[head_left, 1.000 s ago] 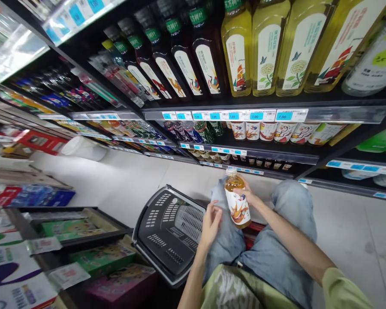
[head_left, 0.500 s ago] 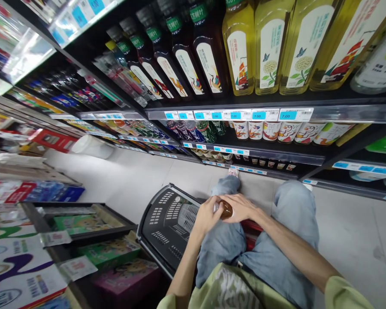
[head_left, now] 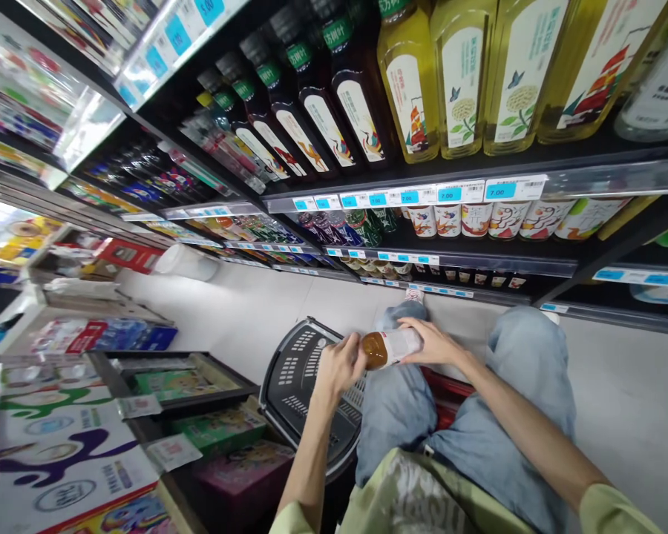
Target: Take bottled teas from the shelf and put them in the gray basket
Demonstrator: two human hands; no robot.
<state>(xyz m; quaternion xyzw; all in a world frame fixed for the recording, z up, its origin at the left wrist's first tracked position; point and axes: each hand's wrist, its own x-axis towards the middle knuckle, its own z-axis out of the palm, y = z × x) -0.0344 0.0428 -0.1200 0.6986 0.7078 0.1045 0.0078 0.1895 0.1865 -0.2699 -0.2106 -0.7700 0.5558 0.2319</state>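
Note:
An amber drink bottle with a white illustrated label lies sideways over my knees, held between both hands. My left hand is closed around its neck end on the left. My right hand wraps the labelled body on the right. Just below and left of the bottle sits a black plastic shopping basket on the floor. I am crouched in blue jeans in front of a drinks shelf.
Black shelves with blue price tags hold rows of yellow and dark bottles ahead and to the right. A low freezer cabinet with boxed goods stands on the left. Pale floor tiles run down the aisle.
The bottle went from upright in my right hand to lying sideways between both hands. My left hand closed on its neck end. The view shifted slightly right.

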